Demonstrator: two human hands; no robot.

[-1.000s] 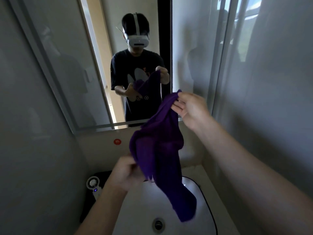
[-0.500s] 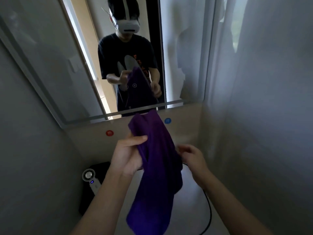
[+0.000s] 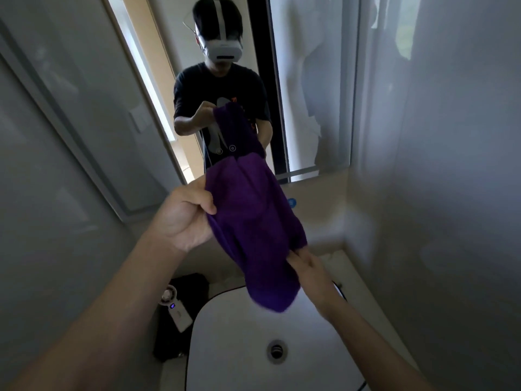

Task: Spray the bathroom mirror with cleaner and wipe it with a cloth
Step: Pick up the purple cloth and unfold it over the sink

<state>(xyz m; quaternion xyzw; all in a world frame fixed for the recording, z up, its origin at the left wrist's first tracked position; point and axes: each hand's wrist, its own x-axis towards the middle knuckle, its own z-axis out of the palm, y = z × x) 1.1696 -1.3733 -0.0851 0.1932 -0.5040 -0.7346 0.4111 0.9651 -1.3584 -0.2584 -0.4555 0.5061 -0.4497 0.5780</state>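
Note:
A purple cloth [image 3: 251, 230] hangs in front of me, below the bathroom mirror [image 3: 313, 88]. My left hand [image 3: 183, 218] grips the cloth's upper left edge, thumb over the fabric. My right hand [image 3: 308, 270] is lower and to the right; its fingers go up into the cloth's lower right fold and are partly hidden by it. The cloth's bottom end dangles over the sink. The mirror shows a person in a black shirt with a headset, holding the same cloth. No spray bottle is in view.
A white sink [image 3: 225, 348] with a round drain [image 3: 276, 350] lies below. On the counter to its left stand a small white hand fan [image 3: 176, 307] and a black object [image 3: 187, 283]. A blue dot [image 3: 292, 203] marks the ledge under the mirror. Walls close in on both sides.
My left hand rose from low to the cloth's top edge. My right hand dropped from the top end to the lower right fold. The cloth now hangs bunched between them.

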